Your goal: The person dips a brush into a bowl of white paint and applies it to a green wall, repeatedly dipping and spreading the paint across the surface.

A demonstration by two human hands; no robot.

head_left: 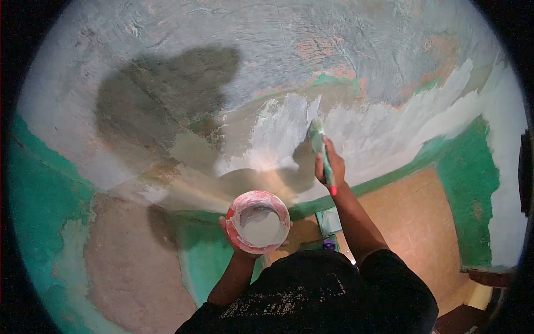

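**Brush and Paint Pot: Hand Positions at the Wall**

Your right hand [329, 165] is closed in a full fist around the green handle of the brush [317, 138]. The red handle end protrudes from the near side of the fist. The bristles point away from you and lie against the wall [167, 50], at the edge of the wet white patch [278, 133]. This full-fist grip likely gives firm pressure on the rough plaster.

Your left hand [223, 225] cups the paint pot [257, 222] from underneath, fingers curled up around its red-smeared sides. The pot is upright, its open mouth toward you, and it holds pale paint. It sits close to your chest, just left of the brush and nearer to you. That position probably shortens the reach for the bristles and holds the contents level.

Right of the brush arm, a green band [389, 177] borders a tan surface [411, 222]
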